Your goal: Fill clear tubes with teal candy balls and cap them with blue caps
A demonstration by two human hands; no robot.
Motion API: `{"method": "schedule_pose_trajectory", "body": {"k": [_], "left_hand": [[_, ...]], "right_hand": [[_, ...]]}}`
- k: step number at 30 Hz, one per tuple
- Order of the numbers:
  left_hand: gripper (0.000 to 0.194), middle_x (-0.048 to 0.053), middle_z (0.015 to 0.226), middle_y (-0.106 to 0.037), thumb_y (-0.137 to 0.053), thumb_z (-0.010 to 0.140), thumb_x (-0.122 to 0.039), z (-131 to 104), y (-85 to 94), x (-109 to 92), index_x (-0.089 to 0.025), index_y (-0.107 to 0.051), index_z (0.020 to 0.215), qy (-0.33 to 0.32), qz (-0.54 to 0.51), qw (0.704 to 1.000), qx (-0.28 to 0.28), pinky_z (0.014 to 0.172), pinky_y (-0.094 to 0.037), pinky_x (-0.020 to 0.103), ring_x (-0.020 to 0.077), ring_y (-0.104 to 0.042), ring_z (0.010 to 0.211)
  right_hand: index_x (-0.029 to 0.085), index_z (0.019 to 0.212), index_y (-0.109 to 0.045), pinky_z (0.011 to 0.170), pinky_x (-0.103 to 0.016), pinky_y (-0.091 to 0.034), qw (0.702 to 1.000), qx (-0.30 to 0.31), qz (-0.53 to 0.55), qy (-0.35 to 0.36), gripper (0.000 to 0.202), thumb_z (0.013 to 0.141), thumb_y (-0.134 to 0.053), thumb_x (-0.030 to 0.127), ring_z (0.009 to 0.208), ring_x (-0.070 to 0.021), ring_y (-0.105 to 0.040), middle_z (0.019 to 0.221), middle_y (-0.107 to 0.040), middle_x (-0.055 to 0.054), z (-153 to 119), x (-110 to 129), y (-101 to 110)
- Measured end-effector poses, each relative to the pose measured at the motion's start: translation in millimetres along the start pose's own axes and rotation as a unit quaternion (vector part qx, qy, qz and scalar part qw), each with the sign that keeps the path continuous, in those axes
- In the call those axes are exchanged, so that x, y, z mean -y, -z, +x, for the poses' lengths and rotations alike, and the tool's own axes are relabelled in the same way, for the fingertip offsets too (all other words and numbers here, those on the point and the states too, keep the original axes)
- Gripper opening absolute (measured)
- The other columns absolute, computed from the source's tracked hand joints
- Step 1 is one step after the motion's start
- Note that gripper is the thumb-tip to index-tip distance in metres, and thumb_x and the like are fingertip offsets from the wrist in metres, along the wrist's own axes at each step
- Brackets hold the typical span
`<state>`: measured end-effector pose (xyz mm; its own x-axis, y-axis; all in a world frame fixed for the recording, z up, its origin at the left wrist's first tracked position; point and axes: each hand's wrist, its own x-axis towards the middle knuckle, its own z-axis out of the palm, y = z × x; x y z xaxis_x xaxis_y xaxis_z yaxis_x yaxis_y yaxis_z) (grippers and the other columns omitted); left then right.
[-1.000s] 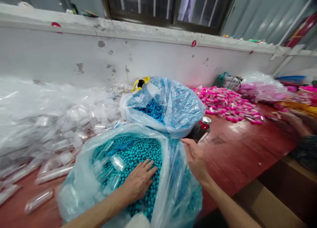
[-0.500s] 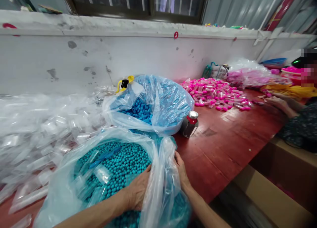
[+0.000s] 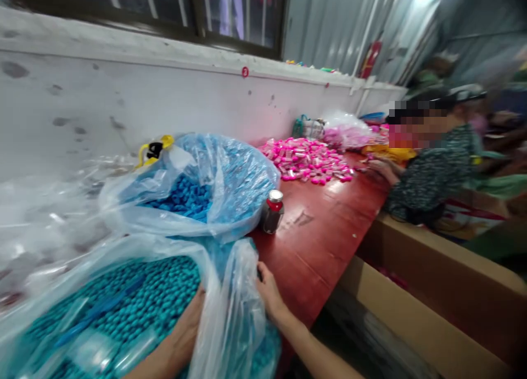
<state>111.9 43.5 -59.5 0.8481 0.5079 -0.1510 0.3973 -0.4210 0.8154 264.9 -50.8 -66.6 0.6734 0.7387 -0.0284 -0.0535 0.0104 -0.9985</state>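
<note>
A clear plastic bag (image 3: 208,291) full of small teal beads (image 3: 160,286) lies at the front left. Inside its right wall is my left hand (image 3: 191,318), against the plastic; a fold of the bag hides its fingers. My right hand (image 3: 269,291) grips the bag's gathered outer edge from the right, its fingertips partly covered. Clear plastic tubes (image 3: 135,350) and a long blue strip (image 3: 99,313) rest on the beads. Just behind is a wide basin (image 3: 242,222) lined with plastic, with blue pieces (image 3: 181,198) in it.
A dark jar with a silver lid (image 3: 273,211) stands on the red table (image 3: 313,225). Pink-capped tubes (image 3: 308,159) are heaped farther back. Clear plastic packaging (image 3: 49,220) is piled left. At right, a co-worker (image 3: 436,165) sits by an open cardboard box (image 3: 444,264).
The view has swung to the right, so the bag, basin and jar appear farther left and more of the co-worker shows. Both hands remain at the bag's right side.
</note>
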Motion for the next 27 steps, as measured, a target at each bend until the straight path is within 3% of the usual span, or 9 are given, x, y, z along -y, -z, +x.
{"method": "schedule_pose_trajectory", "body": {"k": [2,4,6,8,13,17,21,24,27], "left_hand": [[0.024,0.005,0.107,-0.059,-0.045,0.08,-0.02,2,10.0,-5,-0.024,-0.063,0.096,-0.038,0.083,0.996,0.015,0.101,-0.02,0.052,0.028,-0.04,0.115],[0.031,0.007,0.113,-0.058,-0.042,0.078,-0.013,-5,20.4,-9,-0.023,-0.064,0.097,-0.062,0.276,0.959,0.005,0.101,-0.008,0.057,0.0325,-0.033,0.121],[0.038,0.011,0.118,-0.054,-0.037,0.077,-0.008,-18,26.9,-16,-0.021,-0.062,0.102,-0.037,0.44,0.897,-0.024,0.099,-0.007,0.06,0.035,-0.03,0.122],[0.041,0.011,0.124,-0.049,-0.036,0.078,-0.009,-35,27.4,-24,-0.023,-0.058,0.109,-0.001,0.501,0.865,-0.035,0.097,-0.01,0.061,0.0354,-0.028,0.123],[0.044,0.002,0.133,-0.04,-0.044,0.077,-0.027,-69,16.1,-28,-0.033,-0.043,0.12,-0.061,0.427,0.897,0.102,0.098,-0.013,0.059,0.0323,-0.022,0.126],[0.05,0.004,0.126,-0.046,-0.052,0.071,-0.039,-78,14.8,-18,-0.027,-0.044,0.119,-0.117,0.402,0.894,0.162,0.099,-0.019,0.053,0.0309,-0.029,0.122],[0.035,0.006,0.115,-0.052,-0.046,0.076,-0.037,-74,23.1,-16,-0.023,-0.05,0.108,-0.147,0.424,0.882,0.145,0.094,-0.029,0.047,0.0267,-0.039,0.111],[0.027,0.006,0.113,-0.05,-0.036,0.083,-0.037,-76,28.9,-18,-0.025,-0.051,0.101,-0.127,0.446,0.882,0.086,0.091,-0.031,0.05,0.0255,-0.041,0.108],[0.029,0.009,0.116,-0.047,-0.04,0.081,-0.038,-79,31.2,-14,-0.024,-0.047,0.105,-0.062,0.465,0.882,0.037,0.09,-0.03,0.055,0.0296,-0.036,0.113]], "right_hand": [[0.016,0.091,-0.059,0.076,-0.029,-0.044,1.0,0.004,-0.011,0.018,0.022,0.073,-0.05,0.026,0.084,-0.0187,-0.057,0.086,-0.064,-0.003,1,-5,3],[0.016,0.089,-0.06,0.074,-0.029,-0.044,0.999,0.003,-0.024,0.026,0.021,0.073,-0.049,0.025,0.081,-0.0184,-0.057,0.084,-0.064,-0.003,3,-9,5],[0.015,0.087,-0.06,0.073,-0.029,-0.045,0.999,-0.004,-0.038,0.022,0.021,0.072,-0.05,0.026,0.079,-0.0191,-0.058,0.083,-0.064,-0.003,3,-12,8],[0.015,0.086,-0.06,0.074,-0.03,-0.045,0.999,-0.007,-0.047,0.016,0.022,0.069,-0.051,0.027,0.081,-0.0209,-0.058,0.085,-0.065,-0.005,2,-15,10],[0.014,0.094,-0.057,0.083,-0.035,-0.042,0.998,0.018,-0.053,0.002,0.031,0.07,-0.052,0.033,0.091,-0.0237,-0.057,0.095,-0.063,-0.009,1,-19,22],[0.015,0.1,-0.054,0.086,-0.036,-0.041,0.998,-0.019,-0.065,-0.017,0.04,0.068,-0.055,0.039,0.097,-0.0242,-0.055,0.103,-0.06,-0.01,-5,-3,39],[0.017,0.102,-0.053,0.083,-0.034,-0.044,0.997,-0.005,-0.074,0.002,0.04,0.069,-0.055,0.04,0.099,-0.0245,-0.055,0.106,-0.059,-0.01,-19,31,41],[0.02,0.102,-0.054,0.077,-0.032,-0.047,0.989,0.096,-0.102,0.056,0.032,0.075,-0.051,0.037,0.093,-0.0233,-0.057,0.1,-0.061,-0.008,-31,56,23],[0.023,0.099,-0.057,0.082,-0.032,-0.043,0.941,0.236,-0.18,0.165,0.024,0.081,-0.044,0.029,0.092,-0.0209,-0.056,0.097,-0.06,-0.005,-34,73,-12]]}}
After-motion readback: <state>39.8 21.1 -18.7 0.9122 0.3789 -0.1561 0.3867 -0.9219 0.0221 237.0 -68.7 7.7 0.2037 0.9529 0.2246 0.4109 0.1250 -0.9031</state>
